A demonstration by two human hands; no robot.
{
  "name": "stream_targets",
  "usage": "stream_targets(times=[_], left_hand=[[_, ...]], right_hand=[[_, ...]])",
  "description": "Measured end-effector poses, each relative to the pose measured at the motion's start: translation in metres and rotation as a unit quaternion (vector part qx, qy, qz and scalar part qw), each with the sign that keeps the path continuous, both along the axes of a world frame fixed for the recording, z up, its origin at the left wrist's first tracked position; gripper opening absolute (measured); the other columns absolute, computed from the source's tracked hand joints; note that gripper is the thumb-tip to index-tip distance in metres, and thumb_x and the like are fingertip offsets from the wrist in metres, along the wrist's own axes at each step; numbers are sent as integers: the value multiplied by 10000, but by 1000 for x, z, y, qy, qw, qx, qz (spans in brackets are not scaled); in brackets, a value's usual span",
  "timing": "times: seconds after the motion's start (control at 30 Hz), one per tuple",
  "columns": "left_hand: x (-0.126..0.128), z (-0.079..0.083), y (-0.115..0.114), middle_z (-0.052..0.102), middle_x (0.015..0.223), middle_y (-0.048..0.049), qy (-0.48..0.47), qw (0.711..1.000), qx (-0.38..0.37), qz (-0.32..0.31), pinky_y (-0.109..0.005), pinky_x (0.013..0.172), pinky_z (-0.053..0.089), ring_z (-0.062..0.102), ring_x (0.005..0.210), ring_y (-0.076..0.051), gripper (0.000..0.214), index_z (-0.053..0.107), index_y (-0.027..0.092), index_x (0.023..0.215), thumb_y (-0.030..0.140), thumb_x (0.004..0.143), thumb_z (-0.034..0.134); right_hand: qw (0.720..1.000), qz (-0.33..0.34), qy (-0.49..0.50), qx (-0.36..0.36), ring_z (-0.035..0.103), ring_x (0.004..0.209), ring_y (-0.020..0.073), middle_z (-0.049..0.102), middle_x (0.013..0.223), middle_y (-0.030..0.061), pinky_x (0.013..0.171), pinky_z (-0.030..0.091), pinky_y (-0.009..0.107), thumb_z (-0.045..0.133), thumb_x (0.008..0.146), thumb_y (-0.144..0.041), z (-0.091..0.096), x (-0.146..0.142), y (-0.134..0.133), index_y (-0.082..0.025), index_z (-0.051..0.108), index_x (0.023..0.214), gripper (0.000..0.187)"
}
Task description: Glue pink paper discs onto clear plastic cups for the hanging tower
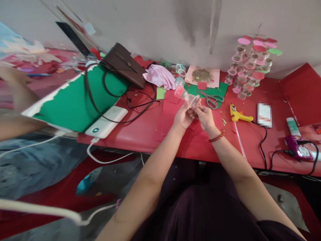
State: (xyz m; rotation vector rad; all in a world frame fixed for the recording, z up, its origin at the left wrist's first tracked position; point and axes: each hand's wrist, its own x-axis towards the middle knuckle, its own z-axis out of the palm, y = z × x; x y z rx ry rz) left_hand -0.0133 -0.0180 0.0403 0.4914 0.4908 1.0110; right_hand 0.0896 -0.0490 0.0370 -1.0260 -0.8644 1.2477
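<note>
View: head camera, looking down on the red table [140, 134]
Left hand [184, 117]: fingers closed on the near end of the cup chain [187, 94], palm turned toward the right hand
Right hand [204, 117]: fingertips pinched on the same clear cup, touching the left hand; bead bracelet [216, 137] on the wrist
Cup chain: short row of clear plastic cups, held above the table, running from the hands toward 11 o'clock
Scissors [212, 99]: flat on the table, near, at 1 o'clock of the hands
Glue gun [238, 116]: yellow, at 3 o'clock of the right hand, cable trailing toward 4 o'clock
Cup cluster [250, 67]: clear cups with pink and green discs, at 2 o'clock, by the wall
Green sheet [75, 100]: at 9 o'clock, well apart; white power bank [106, 122] at its near edge
</note>
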Motion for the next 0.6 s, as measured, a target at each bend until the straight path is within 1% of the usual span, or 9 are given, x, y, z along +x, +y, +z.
stream_targets(times=[0.1, 0.2, 0.27, 0.33, 0.4, 0.47, 0.53, 0.6], left_hand=[[4, 0, -3, 771, 1325, -111, 24, 999, 20, 8, -216, 510, 375, 686, 798, -132, 424, 704, 235, 1383, 383, 988, 671], [8, 0, -4, 778, 1306, -119, 27, 999, 21, 18, -226, 569, 415, 728, 916, -170, 412, 716, 219, 1357, 370, 975, 687], [10, 0, -4, 788, 1274, -116, 22, 999, 10, 22, -232, 580, 431, 733, 897, -172, 409, 715, 220, 1354, 386, 983, 668], [10, 0, -3, 798, 1239, -117, 17, 1000, -4, 19, -242, 571, 443, 718, 815, -163, 419, 709, 219, 1362, 410, 997, 635], [10, -1, -2, 804, 1206, -121, 14, 1000, -16, 12, -252, 544, 444, 681, 717, -148, 423, 710, 210, 1359, 425, 1016, 584], [9, -1, -1, 807, 1180, -121, 11, 1000, -21, 9, -256, 520, 439, 654, 663, -139, 421, 713, 208, 1352, 421, 1029, 549], [7, -1, 0, 808, 1158, -116, 9, 1000, -24, 13, -255, 523, 449, 683, 699, -153, 414, 710, 217, 1353, 415, 1031, 540], [6, 0, 1, 807, 1152, -109, 6, 999, -29, 15, -259, 557, 480, 734, 807, -186, 408, 701, 232, 1359, 411, 1036, 529]], right_hand=[[999, -31, 0, -9, 603, 522, 93, 719, 619, 2, 574, 556, 231, 845, 772, -436, 0, -2, 1, -205, 667, 667, 309], [998, -55, -10, -18, 574, 509, 88, 674, 576, -7, 547, 513, 220, 791, 801, -333, 3, -3, 2, -211, 620, 610, 284], [997, -68, -25, -28, 558, 507, 86, 654, 560, -11, 527, 475, 216, 733, 808, -259, 5, -4, 2, -210, 621, 589, 251], [995, -80, -37, -36, 545, 506, 87, 640, 543, -15, 518, 451, 214, 689, 796, -220, 6, -5, 1, -208, 633, 582, 221], [995, -87, -45, -36, 537, 500, 85, 637, 536, -20, 516, 445, 214, 678, 775, -222, 5, -7, 1, -207, 638, 583, 197], [994, -90, -60, -30, 533, 490, 82, 640, 537, -26, 518, 448, 216, 684, 755, -247, 4, -6, 1, -206, 638, 583, 183], [992, -87, -87, -15, 543, 486, 84, 650, 544, -31, 524, 457, 220, 682, 738, -264, 2, -4, 1, -206, 656, 601, 151], [989, -79, -122, 3, 558, 490, 89, 666, 556, -36, 532, 466, 223, 673, 716, -262, 2, -1, 1, -204, 692, 641, 97]])
